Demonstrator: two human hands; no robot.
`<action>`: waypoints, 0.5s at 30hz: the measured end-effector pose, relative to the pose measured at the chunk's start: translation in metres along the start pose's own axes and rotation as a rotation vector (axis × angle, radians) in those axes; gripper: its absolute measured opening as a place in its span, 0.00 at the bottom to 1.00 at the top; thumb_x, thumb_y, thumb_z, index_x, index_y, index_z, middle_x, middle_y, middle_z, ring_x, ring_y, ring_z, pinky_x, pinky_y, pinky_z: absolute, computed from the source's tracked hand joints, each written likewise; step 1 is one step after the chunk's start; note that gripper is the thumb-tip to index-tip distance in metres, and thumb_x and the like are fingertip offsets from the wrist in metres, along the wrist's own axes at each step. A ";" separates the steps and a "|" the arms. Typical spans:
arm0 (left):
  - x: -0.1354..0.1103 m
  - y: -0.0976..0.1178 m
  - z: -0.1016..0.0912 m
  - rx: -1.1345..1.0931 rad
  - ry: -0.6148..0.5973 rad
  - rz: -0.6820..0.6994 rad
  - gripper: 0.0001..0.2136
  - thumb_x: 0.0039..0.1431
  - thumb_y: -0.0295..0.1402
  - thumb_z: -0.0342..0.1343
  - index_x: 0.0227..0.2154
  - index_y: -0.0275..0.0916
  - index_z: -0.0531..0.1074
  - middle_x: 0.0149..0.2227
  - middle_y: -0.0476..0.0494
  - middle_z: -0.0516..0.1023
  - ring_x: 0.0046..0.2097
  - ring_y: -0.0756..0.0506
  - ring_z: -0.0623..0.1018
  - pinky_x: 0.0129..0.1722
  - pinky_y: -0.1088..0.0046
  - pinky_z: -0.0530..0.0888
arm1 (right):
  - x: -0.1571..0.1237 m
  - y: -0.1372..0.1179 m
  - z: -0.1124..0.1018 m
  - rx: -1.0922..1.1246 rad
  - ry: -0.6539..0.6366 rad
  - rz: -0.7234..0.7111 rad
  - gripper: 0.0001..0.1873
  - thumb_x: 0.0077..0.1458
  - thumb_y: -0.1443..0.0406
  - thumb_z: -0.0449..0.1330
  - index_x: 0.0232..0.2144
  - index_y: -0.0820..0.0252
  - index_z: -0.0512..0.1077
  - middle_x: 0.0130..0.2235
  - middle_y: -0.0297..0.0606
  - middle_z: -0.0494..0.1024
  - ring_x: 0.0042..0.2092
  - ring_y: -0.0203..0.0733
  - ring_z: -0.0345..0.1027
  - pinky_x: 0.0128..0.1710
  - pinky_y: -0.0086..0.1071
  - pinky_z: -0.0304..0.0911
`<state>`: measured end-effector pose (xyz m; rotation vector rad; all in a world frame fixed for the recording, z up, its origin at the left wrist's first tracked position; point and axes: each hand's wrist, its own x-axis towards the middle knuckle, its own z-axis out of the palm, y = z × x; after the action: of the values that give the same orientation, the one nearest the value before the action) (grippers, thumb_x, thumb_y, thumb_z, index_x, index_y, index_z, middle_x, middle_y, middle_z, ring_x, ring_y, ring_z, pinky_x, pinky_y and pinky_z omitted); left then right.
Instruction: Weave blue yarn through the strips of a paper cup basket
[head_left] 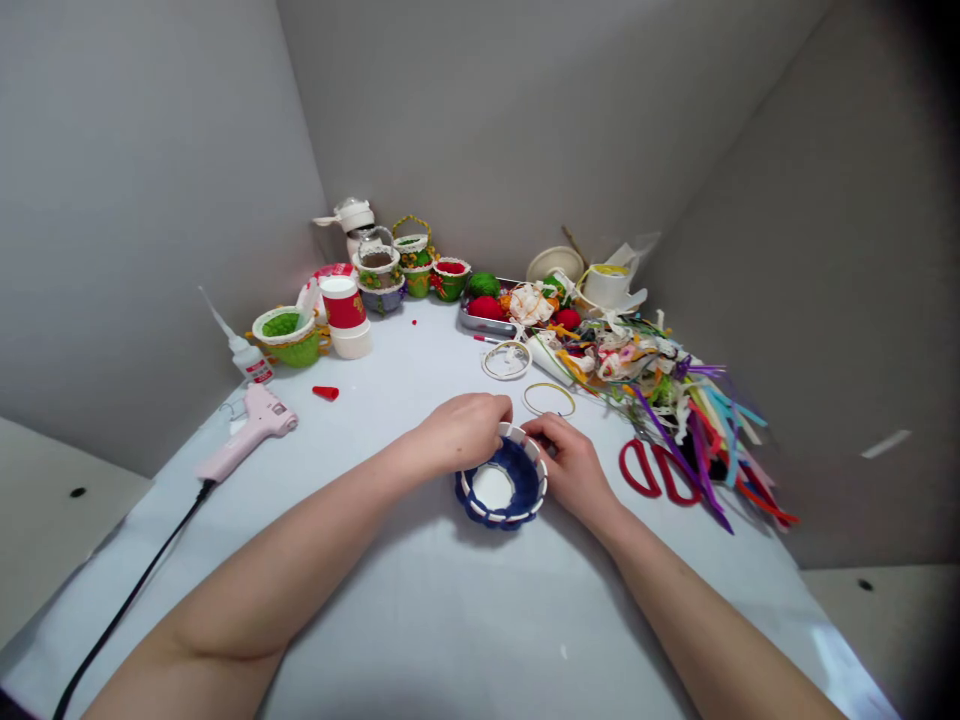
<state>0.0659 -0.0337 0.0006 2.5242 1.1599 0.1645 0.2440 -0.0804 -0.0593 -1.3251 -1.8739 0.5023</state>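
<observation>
A small dark blue yarn basket [501, 500] with a white strip around its rim and a white base inside sits on the table in front of me. My left hand [465, 430] rests over its far left rim, fingers gripping the edge. My right hand [568, 465] pinches the far right rim with thumb and fingertips. Two thin rings, one white [506, 360] and one gold-coloured [549, 399], lie just beyond my hands.
A pink glue gun [251, 430] with a black cord lies at left, near a glue bottle [251, 358] and a red cone [325, 392]. Red scissors [649, 472], a heap of coloured ribbons [660, 395], finished small baskets [412, 265] and a metal tray [487, 310] stand beyond. Grey walls enclose the table.
</observation>
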 end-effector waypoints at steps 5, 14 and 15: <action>0.003 0.003 0.006 -0.147 -0.005 0.010 0.12 0.52 0.32 0.51 0.40 0.40 0.70 0.39 0.46 0.77 0.41 0.46 0.75 0.38 0.74 0.69 | -0.003 0.001 -0.001 -0.008 -0.006 -0.013 0.08 0.59 0.63 0.54 0.30 0.59 0.71 0.30 0.36 0.70 0.33 0.39 0.62 0.34 0.31 0.58; 0.005 0.004 0.009 -0.152 0.048 0.003 0.09 0.50 0.29 0.52 0.34 0.40 0.74 0.34 0.47 0.78 0.36 0.47 0.74 0.34 0.76 0.67 | -0.006 0.001 -0.005 -0.072 0.018 0.002 0.08 0.58 0.63 0.54 0.30 0.58 0.71 0.29 0.37 0.71 0.33 0.39 0.63 0.33 0.32 0.59; 0.005 0.004 0.008 -0.156 0.052 0.000 0.09 0.51 0.29 0.51 0.34 0.40 0.74 0.33 0.47 0.78 0.36 0.47 0.74 0.33 0.76 0.67 | -0.006 0.002 -0.006 -0.066 0.011 0.004 0.08 0.58 0.64 0.54 0.30 0.58 0.71 0.30 0.37 0.71 0.32 0.39 0.63 0.32 0.32 0.59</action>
<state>0.0743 -0.0346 -0.0059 2.3963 1.1210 0.3100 0.2511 -0.0860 -0.0588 -1.3724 -1.8933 0.4373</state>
